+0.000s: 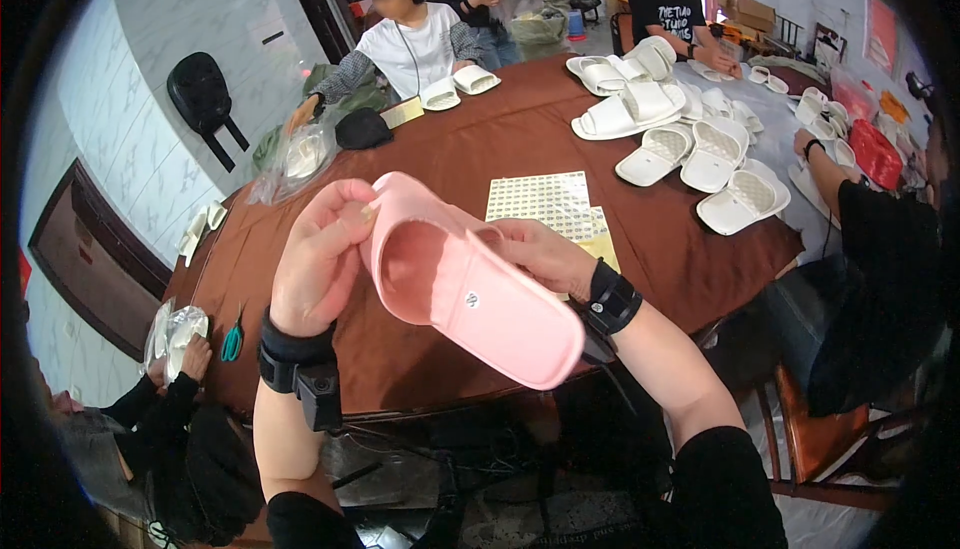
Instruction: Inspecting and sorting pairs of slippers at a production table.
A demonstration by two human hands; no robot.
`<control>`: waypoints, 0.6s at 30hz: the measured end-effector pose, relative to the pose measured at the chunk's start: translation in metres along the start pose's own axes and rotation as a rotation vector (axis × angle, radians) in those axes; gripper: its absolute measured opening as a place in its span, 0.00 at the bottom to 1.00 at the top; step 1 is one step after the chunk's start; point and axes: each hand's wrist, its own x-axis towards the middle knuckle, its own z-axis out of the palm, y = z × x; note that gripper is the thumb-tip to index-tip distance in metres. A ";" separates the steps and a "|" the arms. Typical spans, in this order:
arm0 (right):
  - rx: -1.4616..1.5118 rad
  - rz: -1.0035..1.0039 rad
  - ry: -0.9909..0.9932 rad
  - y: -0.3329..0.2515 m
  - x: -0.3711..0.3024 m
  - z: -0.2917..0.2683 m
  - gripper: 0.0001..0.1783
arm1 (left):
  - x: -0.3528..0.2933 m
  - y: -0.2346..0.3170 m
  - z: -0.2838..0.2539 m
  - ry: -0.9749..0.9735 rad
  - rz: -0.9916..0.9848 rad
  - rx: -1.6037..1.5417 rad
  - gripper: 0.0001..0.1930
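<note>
The pink slipper [510, 327] was up in the air over the near side of the table, in the person's two hands. The left hand [322, 254] pinched the toe end between its thumb and fingers. The right hand [545, 252] held the slipper by its far side; some of its fingers were hidden, so I could not tell how they all sat. The heel end tipped down to the right. A small round sticker [472, 300] was on the inside of the sole.

Behind the slipper, a sheet of little labels [535, 192] lay on the brown tablecloth [440, 154]. Many white slippers [640, 109] sat in a bunch to the right. Blue-green scissors [232, 341] lay at the left, near a co-worker's hand [195, 357].
</note>
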 end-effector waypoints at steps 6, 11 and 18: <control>-0.220 -0.026 0.123 0.010 0.006 -0.010 0.28 | -0.006 -0.020 -0.025 0.077 -0.043 0.435 0.12; -0.259 -0.023 0.124 0.020 0.005 -0.010 0.28 | -0.008 -0.051 -0.058 0.049 -0.083 0.726 0.09; -0.366 -0.062 0.137 0.027 0.007 -0.015 0.27 | -0.004 -0.093 -0.088 0.043 -0.165 0.702 0.09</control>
